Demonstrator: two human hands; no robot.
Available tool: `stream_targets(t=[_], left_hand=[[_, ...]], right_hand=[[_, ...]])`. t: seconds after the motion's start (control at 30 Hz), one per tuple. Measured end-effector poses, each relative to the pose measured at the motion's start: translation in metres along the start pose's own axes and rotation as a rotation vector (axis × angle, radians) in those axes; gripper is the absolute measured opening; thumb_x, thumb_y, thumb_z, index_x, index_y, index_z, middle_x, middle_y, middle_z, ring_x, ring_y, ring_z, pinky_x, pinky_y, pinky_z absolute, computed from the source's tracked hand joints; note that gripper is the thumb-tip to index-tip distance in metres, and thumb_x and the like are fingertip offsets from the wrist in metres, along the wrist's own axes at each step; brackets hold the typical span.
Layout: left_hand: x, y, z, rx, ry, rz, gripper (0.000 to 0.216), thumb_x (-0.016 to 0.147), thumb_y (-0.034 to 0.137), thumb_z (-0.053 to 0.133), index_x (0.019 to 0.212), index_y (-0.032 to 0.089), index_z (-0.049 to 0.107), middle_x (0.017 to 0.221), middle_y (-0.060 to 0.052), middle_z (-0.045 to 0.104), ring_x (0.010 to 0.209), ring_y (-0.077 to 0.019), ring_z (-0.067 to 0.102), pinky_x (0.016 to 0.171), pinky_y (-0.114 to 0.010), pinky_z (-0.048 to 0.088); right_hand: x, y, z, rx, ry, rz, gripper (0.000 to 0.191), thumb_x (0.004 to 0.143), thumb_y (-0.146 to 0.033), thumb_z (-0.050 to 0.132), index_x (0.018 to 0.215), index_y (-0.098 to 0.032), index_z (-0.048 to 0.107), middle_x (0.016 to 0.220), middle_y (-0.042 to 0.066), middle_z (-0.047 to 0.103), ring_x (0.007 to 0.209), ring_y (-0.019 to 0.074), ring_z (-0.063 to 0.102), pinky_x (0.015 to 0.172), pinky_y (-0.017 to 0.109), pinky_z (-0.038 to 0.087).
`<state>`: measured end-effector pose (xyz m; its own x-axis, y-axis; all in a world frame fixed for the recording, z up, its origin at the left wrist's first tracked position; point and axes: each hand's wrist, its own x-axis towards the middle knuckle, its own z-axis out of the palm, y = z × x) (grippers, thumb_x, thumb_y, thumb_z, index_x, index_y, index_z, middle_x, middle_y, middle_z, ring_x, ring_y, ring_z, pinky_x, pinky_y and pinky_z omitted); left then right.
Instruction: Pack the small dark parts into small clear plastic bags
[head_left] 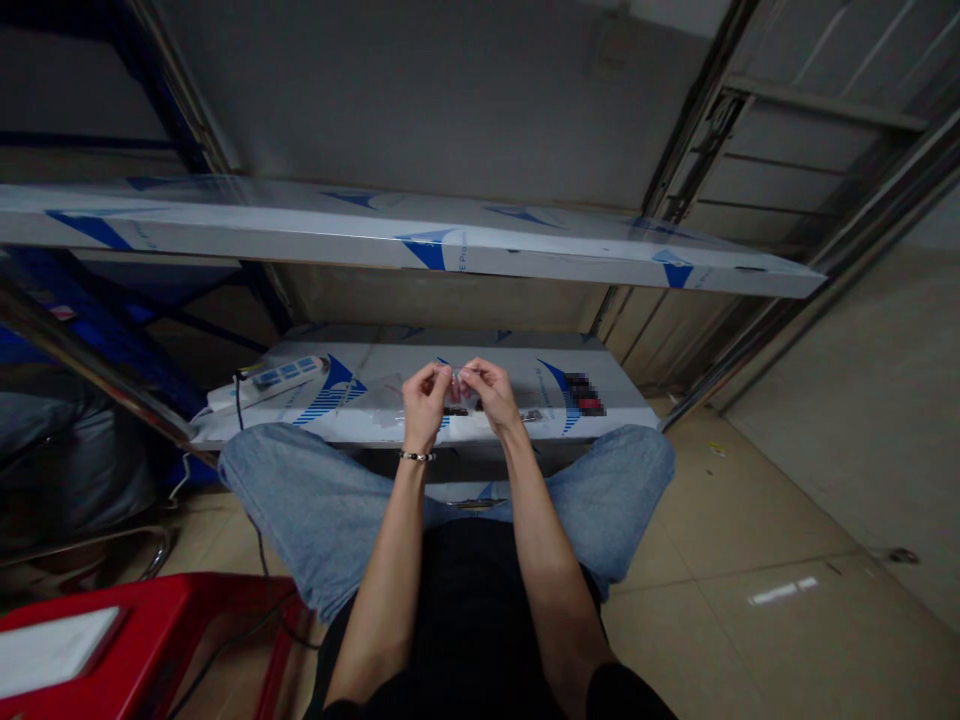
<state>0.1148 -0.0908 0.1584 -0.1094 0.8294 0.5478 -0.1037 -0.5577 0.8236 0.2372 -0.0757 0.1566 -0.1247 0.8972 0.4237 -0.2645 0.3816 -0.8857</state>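
Observation:
My left hand [424,396], with a beaded bracelet at the wrist, is closed in a pinch over the lower shelf. Beside it my right hand [490,390] is pinched the same way, its fingertips almost meeting those of the left. Between them they hold a small clear plastic bag [459,388]; something reddish shows in or behind it, too small to make out. Just below the hands, small dark pieces and clear plastic lie on the film-covered shelf [517,365]. Right of them is a dark and red item [585,395], blurred out by pixels.
A white power strip [270,380] with blue sockets lies at the shelf's left end, a dark cable hanging down from it. An upper shelf [360,228] crosses in front. At lower left stands a red plastic stool [161,610] bearing a white flat object [56,645].

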Motion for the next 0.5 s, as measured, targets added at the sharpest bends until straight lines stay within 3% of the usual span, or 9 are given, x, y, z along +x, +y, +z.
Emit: stream_targets(t=[0.2, 0.37, 0.5], left_hand=[[0.0, -0.012, 0.011, -0.06, 0.058, -0.012, 0.037, 0.092, 0.047, 0.064, 0.069, 0.02, 0.059, 0.061, 0.002, 0.054, 0.057, -0.0126, 0.049, 0.058, -0.025, 0.041], [0.001, -0.014, 0.006, -0.036, -0.041, -0.026, 0.035, 0.092, 0.047, 0.065, 0.071, 0.02, 0.061, 0.062, 0.001, 0.057, 0.058, -0.0133, 0.052, 0.061, -0.026, 0.042], [0.001, -0.014, 0.004, 0.007, -0.007, -0.008, 0.036, 0.092, 0.046, 0.065, 0.068, 0.019, 0.062, 0.058, 0.001, 0.058, 0.057, -0.0134, 0.052, 0.061, -0.026, 0.042]], right_hand=[[0.003, 0.005, 0.002, 0.112, 0.065, -0.008, 0.036, 0.081, -0.053, 0.07, 0.071, -0.022, 0.053, 0.059, -0.005, 0.047, 0.054, 0.0117, 0.045, 0.054, 0.025, 0.038], [0.003, -0.002, -0.004, 0.001, -0.033, -0.016, 0.034, 0.085, -0.052, 0.069, 0.075, -0.021, 0.059, 0.057, -0.004, 0.052, 0.053, 0.0111, 0.044, 0.052, 0.024, 0.033], [0.003, -0.003, -0.008, -0.053, 0.008, -0.004, 0.04, 0.078, -0.056, 0.076, 0.073, -0.019, 0.06, 0.059, -0.003, 0.055, 0.051, 0.0098, 0.044, 0.049, 0.023, 0.033]])
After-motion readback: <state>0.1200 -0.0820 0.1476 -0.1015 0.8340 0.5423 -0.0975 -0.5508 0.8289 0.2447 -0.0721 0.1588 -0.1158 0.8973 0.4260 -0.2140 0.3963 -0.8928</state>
